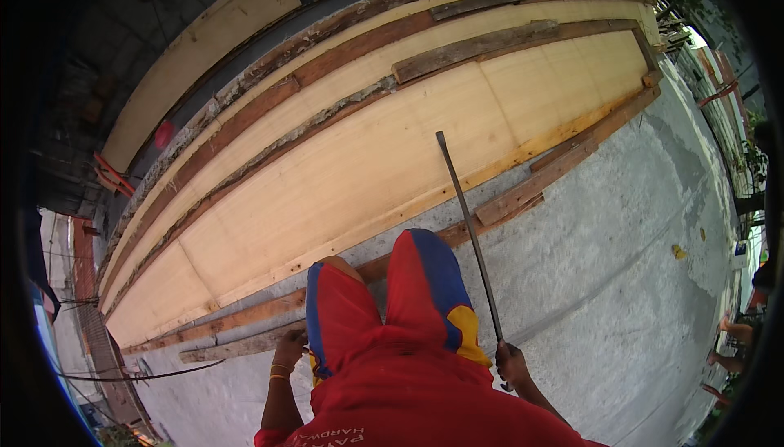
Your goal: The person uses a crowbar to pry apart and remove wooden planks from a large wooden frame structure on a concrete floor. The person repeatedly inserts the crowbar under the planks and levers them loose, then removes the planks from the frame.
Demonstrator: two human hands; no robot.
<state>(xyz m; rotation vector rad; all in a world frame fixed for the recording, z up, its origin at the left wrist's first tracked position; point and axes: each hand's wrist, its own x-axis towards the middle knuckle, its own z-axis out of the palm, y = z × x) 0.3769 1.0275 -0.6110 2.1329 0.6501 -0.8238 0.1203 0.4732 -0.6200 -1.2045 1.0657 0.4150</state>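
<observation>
In my right hand (508,365), fingers wrapped near its lower end, is a long dark metal pry bar (471,222). The bar slants up and left past my right knee, its flattened tip over a pale plywood panel (392,165). My left hand (290,351) hangs beside my left thigh, near the end of a weathered wood strip (237,346). Its fingers look loosely apart with nothing visible in them, though they are small and dark. Along the panel's far side lie rough timber lengths (482,48), some crusted with grey residue.
Loose brown boards (539,186) lie along the panel's near edge on grey concrete (612,284). Another plywood sheet (204,55) lies at the far left. A thin dark cable (147,378) runs at lower left. Part of another person (735,345) shows at the right rim.
</observation>
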